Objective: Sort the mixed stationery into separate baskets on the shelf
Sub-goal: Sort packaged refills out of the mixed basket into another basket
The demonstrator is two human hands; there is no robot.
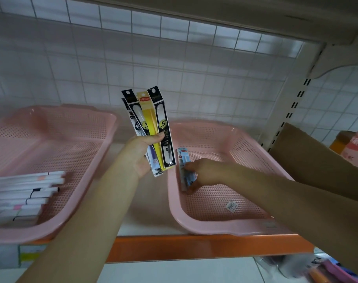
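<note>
- Blue pen pkt (183, 158) is held by the right hand (204, 173), thumb on its upper part and fingers curled under its lower end, so that grip is closed on the pkt
- The pkt lies inside the right pink basket (196, 226), lengthwise against the basket's left wall, low over the mesh floor; whether it touches the floor can't be told
- A fan of pen pkts (151, 119) is held upright by the left hand (139, 155), thumb pressed across the front and fingers wrapped behind: grip closed round the fan
- In the fan 2 black-carded pkts marked ".5" and 1 yellow pkt are seen at the front, w/ at least 1 more white-and-purple pkt behind; hang holes are at the top
- The fan is held in the air over the gap between the 2 baskets, just left of the right basket's far-left corner
- A small barcode sticker (231, 206) lies on the right basket's floor, apart from the blue pkt
- The left pink basket (61, 121) holds white markers (27, 193), stacked lengthwise at its near-left side, caps in diff. colours
- Both baskets sit side by side on a shelf (194, 249) w/ an orange front edge
- A cardboard box (309, 158) stands just right of the right basket
- A white wire grid panel (174, 58) backs the shelf
</note>
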